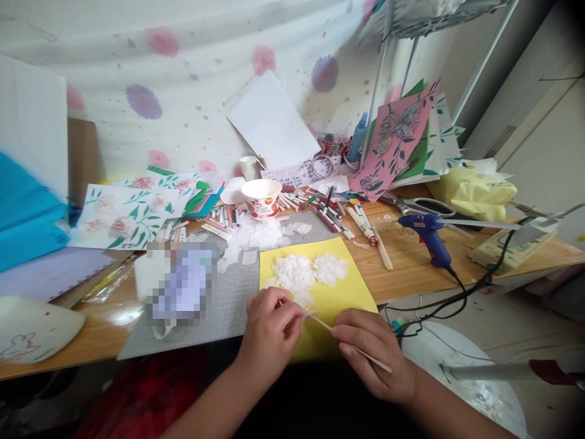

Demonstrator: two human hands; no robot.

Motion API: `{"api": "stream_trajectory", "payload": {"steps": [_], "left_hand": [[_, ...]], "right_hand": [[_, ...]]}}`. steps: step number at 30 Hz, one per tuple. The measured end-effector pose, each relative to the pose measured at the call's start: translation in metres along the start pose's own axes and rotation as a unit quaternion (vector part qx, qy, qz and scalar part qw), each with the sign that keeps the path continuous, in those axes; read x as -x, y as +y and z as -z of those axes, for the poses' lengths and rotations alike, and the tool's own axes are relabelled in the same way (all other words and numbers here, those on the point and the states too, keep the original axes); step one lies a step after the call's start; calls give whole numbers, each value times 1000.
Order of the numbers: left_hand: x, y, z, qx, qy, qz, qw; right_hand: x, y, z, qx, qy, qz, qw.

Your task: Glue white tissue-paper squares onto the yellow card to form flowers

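Note:
My right hand [372, 353] is closed around a thin wooden stick [375, 360], which slants up and left toward my other hand. At the stick's tip is a small piece of white tissue paper [309, 314], pinched in the fingers of my left hand [272, 326]. Beneath both hands lies a sheet of yellow paper [354, 292], overhanging the table's front edge. Two white crumpled tissue flowers rest on it, a larger tissue flower [294, 272] and a smaller tissue flower [329, 269]. Another bit of tissue sits just below them, partly behind my left fingers.
Cut tissue squares [260, 233] lie behind the yellow sheet on a grey cutting mat [205, 329]. A paper bowl [261, 198] stands among scattered markers. To the right are a blue glue gun [425, 235] with its cord and scissors [423, 205]. Painted flower sheets [125, 216] lie left.

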State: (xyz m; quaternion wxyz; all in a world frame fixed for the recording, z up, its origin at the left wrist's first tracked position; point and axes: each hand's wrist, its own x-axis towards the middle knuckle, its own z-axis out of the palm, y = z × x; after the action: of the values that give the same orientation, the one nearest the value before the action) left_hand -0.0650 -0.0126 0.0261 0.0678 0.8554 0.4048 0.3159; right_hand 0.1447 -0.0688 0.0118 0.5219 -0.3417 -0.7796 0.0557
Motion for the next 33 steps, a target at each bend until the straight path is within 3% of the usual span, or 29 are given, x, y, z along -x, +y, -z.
{"api": "stream_trajectory", "payload": {"steps": [5, 9, 14, 16, 18, 21, 26, 29, 33], "left_hand": [[5, 0, 5, -12, -9, -7, 1000], [9, -2, 13, -15, -17, -7, 1000], [3, -25, 29, -77, 49, 18, 996], [-3, -35, 33, -122, 40, 49, 991], [-9, -40, 34, -154, -7, 82, 985], [-16, -39, 32, -176, -54, 94, 978], [-16, -35, 28, -188, -19, 65, 980], [-15, -30, 31, -129, 10, 60, 990], [-15, -12, 42, 26, 4, 50, 998]], "right_hand": [[8, 4, -1, -86, 33, -73, 993], [19, 8, -7, -237, 178, -182, 937], [15, 9, -13, -308, 217, -221, 899], [12, 10, -14, -313, 241, -235, 888], [12, 11, -14, -303, 239, -241, 891], [14, 14, -13, -268, 188, -226, 918], [16, 15, -8, -211, 119, -202, 949], [16, 14, -7, -210, 107, -210, 949], [15, 14, -9, -244, 150, -217, 933]]}}
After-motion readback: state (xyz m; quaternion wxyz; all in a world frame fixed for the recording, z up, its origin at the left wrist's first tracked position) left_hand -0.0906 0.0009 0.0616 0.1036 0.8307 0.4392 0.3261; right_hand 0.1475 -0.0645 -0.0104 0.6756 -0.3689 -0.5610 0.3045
